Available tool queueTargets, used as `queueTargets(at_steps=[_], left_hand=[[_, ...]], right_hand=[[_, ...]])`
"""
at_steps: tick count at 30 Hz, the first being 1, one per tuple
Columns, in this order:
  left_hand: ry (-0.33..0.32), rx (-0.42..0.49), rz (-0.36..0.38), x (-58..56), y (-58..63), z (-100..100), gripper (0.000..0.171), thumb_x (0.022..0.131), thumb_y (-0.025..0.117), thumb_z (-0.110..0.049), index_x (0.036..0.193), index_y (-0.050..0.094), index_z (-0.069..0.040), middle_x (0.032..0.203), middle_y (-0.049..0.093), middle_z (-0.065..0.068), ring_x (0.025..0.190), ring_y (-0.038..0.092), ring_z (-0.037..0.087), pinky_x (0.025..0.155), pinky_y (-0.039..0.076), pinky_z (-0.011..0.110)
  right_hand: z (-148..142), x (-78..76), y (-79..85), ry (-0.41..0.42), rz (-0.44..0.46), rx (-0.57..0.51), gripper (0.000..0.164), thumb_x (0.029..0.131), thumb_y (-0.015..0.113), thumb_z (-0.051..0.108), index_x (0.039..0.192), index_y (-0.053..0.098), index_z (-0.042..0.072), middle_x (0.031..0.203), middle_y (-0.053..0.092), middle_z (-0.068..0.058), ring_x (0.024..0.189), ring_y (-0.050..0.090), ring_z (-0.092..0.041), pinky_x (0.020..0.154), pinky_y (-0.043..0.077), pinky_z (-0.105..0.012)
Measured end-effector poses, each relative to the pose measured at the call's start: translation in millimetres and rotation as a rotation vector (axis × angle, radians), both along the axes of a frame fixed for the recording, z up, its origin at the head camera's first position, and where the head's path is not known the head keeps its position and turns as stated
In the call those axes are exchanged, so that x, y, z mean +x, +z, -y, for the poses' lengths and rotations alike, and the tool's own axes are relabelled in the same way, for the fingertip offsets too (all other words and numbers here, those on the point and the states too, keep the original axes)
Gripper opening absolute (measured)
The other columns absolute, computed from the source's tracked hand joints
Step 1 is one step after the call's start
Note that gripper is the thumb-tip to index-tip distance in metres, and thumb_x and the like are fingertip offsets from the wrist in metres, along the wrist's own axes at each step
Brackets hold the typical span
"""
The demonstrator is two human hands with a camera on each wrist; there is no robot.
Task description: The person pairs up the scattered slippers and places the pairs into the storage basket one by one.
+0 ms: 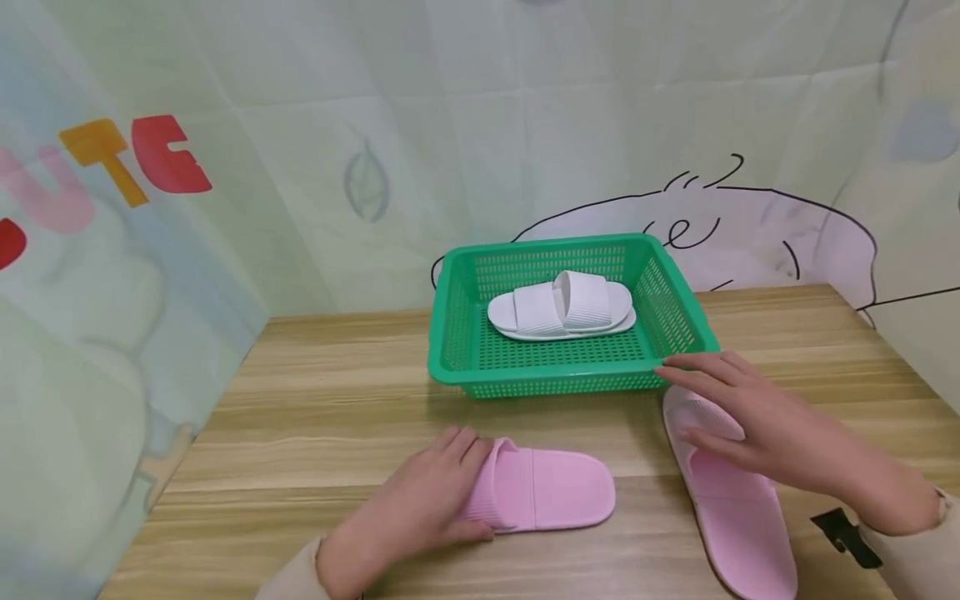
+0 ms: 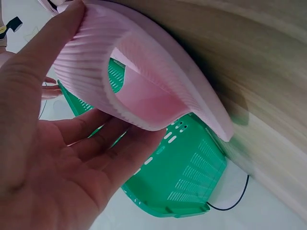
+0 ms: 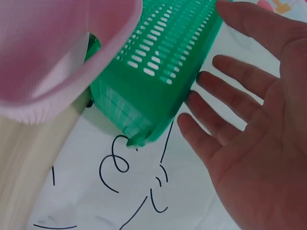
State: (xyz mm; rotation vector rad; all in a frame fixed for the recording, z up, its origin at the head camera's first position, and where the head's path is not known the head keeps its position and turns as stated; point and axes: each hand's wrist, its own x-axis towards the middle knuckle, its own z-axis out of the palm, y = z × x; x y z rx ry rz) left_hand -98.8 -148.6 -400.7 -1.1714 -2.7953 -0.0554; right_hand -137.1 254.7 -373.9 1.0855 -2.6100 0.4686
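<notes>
Reference landmark: the green basket (image 1: 547, 372). Nearest the viewer, in front of the basket's right corner, one pink slipper (image 1: 750, 533) lies lengthwise on the wooden table (image 1: 330, 400), strap end toward the basket. The right hand (image 1: 772, 425) is above this slipper's strap, fingers extended and spread wide, fingertips at the basket's near rim; contact with the rim cannot be confirmed. In front of the basket, toward its left, the left hand (image 1: 427, 492) grips the strap of a second pink slipper (image 1: 573, 490), thumb and fingers on opposite sides. This slipper lies crosswise, heel to the right. Inside the basket, white slippers (image 1: 536, 308) rest overlapped on the floor. Behind the basket hangs a printed backdrop (image 1: 300, 208).
</notes>
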Motion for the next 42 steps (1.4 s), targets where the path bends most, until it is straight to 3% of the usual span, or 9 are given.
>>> queueTargets(at_steps=[3,6,10,12,17,24,29,34,42], left_hand=[[0.010,0.001,0.003,0.7,0.4,-1.4,0.088,0.074,0.092,-0.054,0.134,0.060,0.002,0.120,0.064,0.012,0.111,0.060,0.025,0.099,0.058,0.039],[0.020,0.000,0.010,1.1,0.9,-2.7,0.088,0.074,0.093,-0.053,0.134,0.060,0.002,0.120,0.064,0.012,0.111,0.060,0.025,0.099,0.058,0.039],[0.029,-0.001,0.013,1.6,1.3,-3.3,0.088,0.073,0.093,-0.053,0.133,0.060,0.002,0.120,0.064,0.011,0.111,0.060,0.025,0.099,0.058,0.039],[0.031,0.002,0.012,1.8,1.6,-3.2,0.088,0.073,0.093,-0.053,0.133,0.060,0.002,0.120,0.064,0.012,0.112,0.060,0.025,0.098,0.058,0.039],[0.027,0.012,0.011,2.1,1.7,-2.5,0.090,0.072,0.094,-0.053,0.135,0.060,0.003,0.123,0.065,0.012,0.113,0.060,0.025,0.098,0.059,0.039],[0.013,0.006,-0.008,2.0,0.9,-1.8,0.090,0.073,0.093,-0.053,0.135,0.060,0.003,0.122,0.065,0.011,0.112,0.059,0.025,0.099,0.057,0.038],[0.011,0.003,-0.009,2.1,1.1,-2.2,0.092,0.072,0.093,-0.053,0.136,0.060,0.004,0.122,0.065,0.011,0.113,0.059,0.025,0.099,0.057,0.037],[0.018,-0.001,0.003,2.3,2.1,-3.3,0.092,0.072,0.094,-0.052,0.136,0.060,0.004,0.123,0.065,0.012,0.113,0.058,0.025,0.100,0.057,0.037],[0.034,-0.034,-0.001,3.5,2.1,-5.3,0.091,0.072,0.093,-0.054,0.136,0.061,0.003,0.122,0.064,0.011,0.113,0.059,0.025,0.100,0.057,0.038]], right_hand=[[-1.6,0.7,3.1,0.014,-0.011,-0.018,0.068,0.084,0.088,0.014,0.147,0.061,0.017,0.150,0.057,-0.001,0.139,0.049,-0.029,0.114,0.015,-0.002],[-2.1,0.4,6.3,0.029,-0.041,-0.022,0.062,0.081,0.089,0.011,0.138,0.066,0.018,0.140,0.061,0.003,0.131,0.054,-0.024,0.111,0.024,-0.004],[-3.4,0.5,7.6,0.043,-0.054,0.020,0.050,0.076,0.092,0.013,0.121,0.073,0.023,0.123,0.067,0.013,0.114,0.063,-0.015,0.099,0.050,-0.022],[-5.5,1.5,6.1,0.045,-0.038,0.054,0.047,0.073,0.095,0.015,0.115,0.075,0.024,0.120,0.068,0.014,0.108,0.065,-0.015,0.090,0.057,-0.032],[-12.3,2.3,-2.8,0.037,0.073,0.109,0.046,0.076,0.095,0.022,0.118,0.075,0.022,0.125,0.067,0.005,0.109,0.064,-0.019,0.086,0.060,-0.039],[-24.4,-3.6,-16.3,-0.028,0.212,0.109,0.052,0.086,0.089,0.035,0.133,0.072,0.018,0.140,0.062,-0.009,0.125,0.062,-0.033,0.095,0.058,-0.057],[-32.5,-7.7,-23.6,-0.049,0.252,0.103,0.054,0.089,0.086,0.039,0.135,0.070,0.016,0.132,0.064,0.000,0.118,0.063,-0.023,0.094,0.059,-0.049],[-34.5,-11.3,-26.0,-0.060,0.294,0.108,0.050,0.091,0.085,0.035,0.135,0.070,0.019,0.133,0.065,0.003,0.119,0.063,-0.022,0.096,0.059,-0.049],[-36.5,-11.7,-24.4,-0.049,0.271,0.094,0.046,0.091,0.085,0.031,0.133,0.071,0.019,0.132,0.065,0.003,0.115,0.063,-0.016,0.092,0.060,-0.042]])
